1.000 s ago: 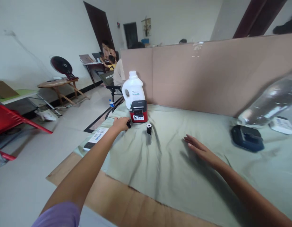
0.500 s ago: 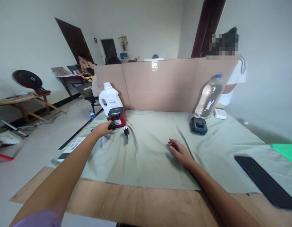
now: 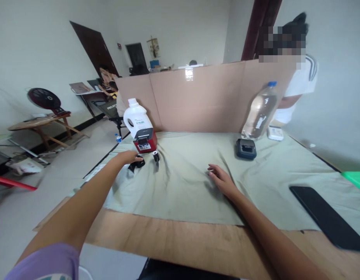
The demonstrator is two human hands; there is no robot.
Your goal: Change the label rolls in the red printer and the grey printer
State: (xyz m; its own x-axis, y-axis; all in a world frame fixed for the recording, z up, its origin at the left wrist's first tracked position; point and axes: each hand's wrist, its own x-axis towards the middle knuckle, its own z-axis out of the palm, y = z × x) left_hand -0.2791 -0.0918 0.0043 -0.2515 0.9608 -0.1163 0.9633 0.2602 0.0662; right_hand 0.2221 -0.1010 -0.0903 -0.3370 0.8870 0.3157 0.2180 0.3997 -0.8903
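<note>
Left hand [image 3: 128, 157] reaches far out over the cloth, fingers curled onto a small black object [image 3: 137, 163], glossy, irregular shape, too small to identify; the grip looks closed on it, thumb hidden. The object sits on the cloth just in front of the red printer [image 3: 145, 141], a boxy red-and-black plastic unit with a white label slot. Just right of the object stands a small black-and-white roll [image 3: 156, 156], cylindrical and upright. Behind the printer is a white jug [image 3: 136, 117], smooth plastic with a handle and screw cap.

Right hand [image 3: 222, 179] lies flat, palm down on the cloth, fingers spread loosely, holding nothing, well apart from the left hand.

The green cloth [image 3: 191, 186] is soft, matte and creased, with folds radiating from near the roll. It covers a plywood table [image 3: 180, 241] whose bare wood grain shows at the near edge. A brown cardboard divider [image 3: 197, 97] stands along the back. Also on the cloth: dark blue device [image 3: 245, 148], rounded; clear water bottle [image 3: 260, 112] with a blue cap; black phone [image 3: 325, 217], flat and partly cut off at the right edge.

The room has white walls, a dark door and a tiled floor. A person in a white shirt [image 3: 299, 89] is half hidden behind the divider.
</note>
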